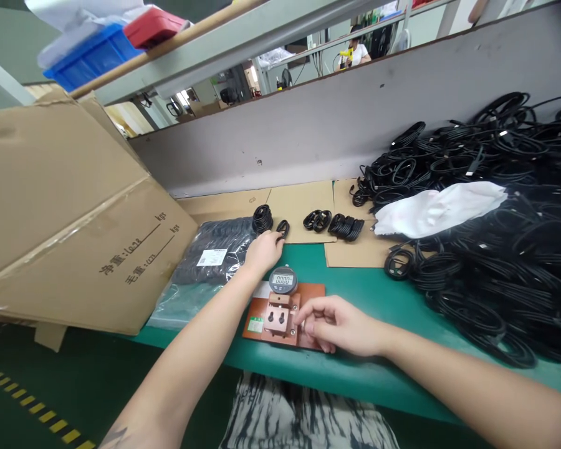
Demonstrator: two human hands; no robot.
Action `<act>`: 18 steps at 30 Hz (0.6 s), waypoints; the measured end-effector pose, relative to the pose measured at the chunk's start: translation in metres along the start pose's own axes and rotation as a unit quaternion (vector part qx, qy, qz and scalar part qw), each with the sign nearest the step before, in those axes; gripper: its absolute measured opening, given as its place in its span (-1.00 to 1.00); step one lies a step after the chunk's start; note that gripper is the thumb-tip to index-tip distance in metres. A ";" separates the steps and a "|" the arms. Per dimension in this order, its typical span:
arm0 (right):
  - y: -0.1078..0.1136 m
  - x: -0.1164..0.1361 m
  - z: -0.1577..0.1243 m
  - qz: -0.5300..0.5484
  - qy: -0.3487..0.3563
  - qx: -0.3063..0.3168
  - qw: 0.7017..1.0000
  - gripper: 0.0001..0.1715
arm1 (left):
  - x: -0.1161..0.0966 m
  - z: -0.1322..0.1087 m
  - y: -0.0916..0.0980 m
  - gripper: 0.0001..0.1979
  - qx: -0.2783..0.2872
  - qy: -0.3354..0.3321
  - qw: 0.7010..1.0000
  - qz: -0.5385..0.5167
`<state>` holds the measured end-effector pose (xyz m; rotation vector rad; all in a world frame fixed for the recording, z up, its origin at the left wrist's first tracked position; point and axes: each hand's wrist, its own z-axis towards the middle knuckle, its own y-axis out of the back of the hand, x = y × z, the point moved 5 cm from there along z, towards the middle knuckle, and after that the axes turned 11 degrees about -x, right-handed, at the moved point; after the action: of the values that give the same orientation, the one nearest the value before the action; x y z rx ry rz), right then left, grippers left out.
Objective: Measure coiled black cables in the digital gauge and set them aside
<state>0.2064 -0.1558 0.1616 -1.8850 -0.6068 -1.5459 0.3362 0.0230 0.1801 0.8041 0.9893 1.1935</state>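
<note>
My left hand (263, 251) reaches to the far side of the green bench, its fingers closed on a small coiled black cable (283, 228). Beside it stands a stack of black coils (262, 218). Nearer to me, my right hand (330, 324) rests at the right side of a copper-coloured fixture (277, 318), fingers bent by its edge; what they hold, if anything, is too small to make out. The fixture sits on an orange-brown base plate (312, 290). A round digital gauge (283, 280) on it reads 0.000.
A plastic bag of black coils (219, 246) and a large cardboard box (75, 212) are at left. More coiled cables (346, 227) lie on cardboard behind. A big heap of black cables (486, 268) with a white cloth (439, 209) fills the right.
</note>
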 end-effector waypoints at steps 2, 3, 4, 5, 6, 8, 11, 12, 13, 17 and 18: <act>0.000 0.000 0.000 -0.004 0.001 0.000 1.000 -0.80 | 0.001 -0.001 0.001 -0.70 0.000 0.014 1.000 -0.019; -0.001 0.000 -0.001 -0.006 0.002 0.000 1.000 -0.80 | 0.002 -0.001 0.000 -0.71 -0.002 0.023 0.999 -0.031; -0.001 0.000 -0.001 -0.008 0.004 0.000 1.000 -0.80 | 0.002 -0.001 0.000 -0.72 -0.005 0.033 0.998 -0.047; -0.001 0.000 -0.001 -0.010 0.006 0.001 1.000 -0.80 | 0.003 0.000 0.000 -0.73 -0.009 0.044 0.997 -0.064; -0.001 -0.001 -0.001 -0.012 0.006 0.002 1.000 -0.80 | 0.004 0.001 -0.001 -0.74 -0.014 0.055 0.995 -0.085; 0.000 -0.001 -0.001 -0.011 0.006 0.002 1.000 -0.80 | 0.007 0.003 -0.003 -0.79 -0.024 0.083 0.987 -0.134; 0.000 -0.001 0.000 -0.012 0.002 -0.001 1.000 -0.80 | 0.014 0.007 -0.005 -0.84 -0.027 0.140 0.964 -0.226; 0.000 -0.001 0.001 -0.012 0.001 -0.001 1.000 -0.80 | 0.016 0.008 -0.005 -0.83 -0.022 0.164 0.951 -0.262; 0.000 0.000 0.001 -0.011 -0.001 0.001 1.000 -0.80 | 0.018 0.008 -0.006 -0.81 -0.015 0.186 0.936 -0.299; -0.001 0.000 0.001 0.004 -0.006 0.001 1.000 -0.80 | 0.018 0.003 -0.002 -0.79 0.021 0.246 0.865 -0.436; -0.001 -0.001 0.001 0.006 -0.007 0.001 1.000 -0.81 | 0.017 0.001 -0.001 -0.79 0.028 0.254 0.850 -0.460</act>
<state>0.2058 -0.1542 0.1609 -1.8976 -0.6015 -1.5247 0.3383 0.0396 0.1767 -0.0347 1.6005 0.5128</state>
